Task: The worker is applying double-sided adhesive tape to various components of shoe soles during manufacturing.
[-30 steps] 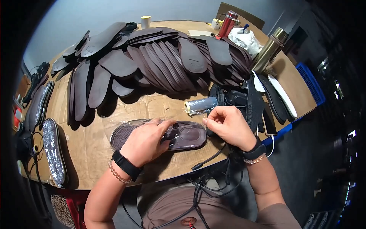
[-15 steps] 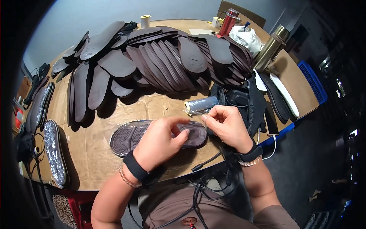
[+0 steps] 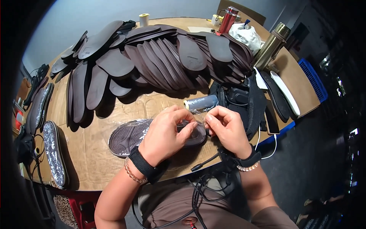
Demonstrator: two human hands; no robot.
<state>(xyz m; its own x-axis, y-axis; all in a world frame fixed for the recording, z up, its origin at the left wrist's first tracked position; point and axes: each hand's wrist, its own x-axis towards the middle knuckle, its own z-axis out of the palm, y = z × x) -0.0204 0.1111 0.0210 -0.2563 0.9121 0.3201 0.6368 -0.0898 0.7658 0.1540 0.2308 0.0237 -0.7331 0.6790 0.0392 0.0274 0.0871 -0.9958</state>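
Observation:
A dark brown shoe sole (image 3: pixel 127 140) with a textured face lies sideways on the cardboard-covered table, with clear plastic film over it. Above its right half, my left hand (image 3: pixel 167 131) is bent, thumb and forefinger close together at the film. My right hand (image 3: pixel 227 129) pinches the clear film just past the sole's right end. Between the two hands the film is thin and hard to make out. Behind them lies a roll of clear film (image 3: pixel 202 103), its loose end trailing toward my fingers.
Many dark soles (image 3: pixel 160 65) are heaped across the back. A film-wrapped sole (image 3: pixel 55 152) lies at left. On the right are a black bag (image 3: pixel 244 103), a phone (image 3: pixel 271 122), a gold flask (image 3: pixel 271 45) and a white strip-like sole (image 3: pixel 285 93). Black cables (image 3: pixel 198 187) hang at the front edge.
My left hand has shifted slightly up and right, its thumb and forefinger drawing closer together. My right hand has moved slightly down and stays pinched on the film.

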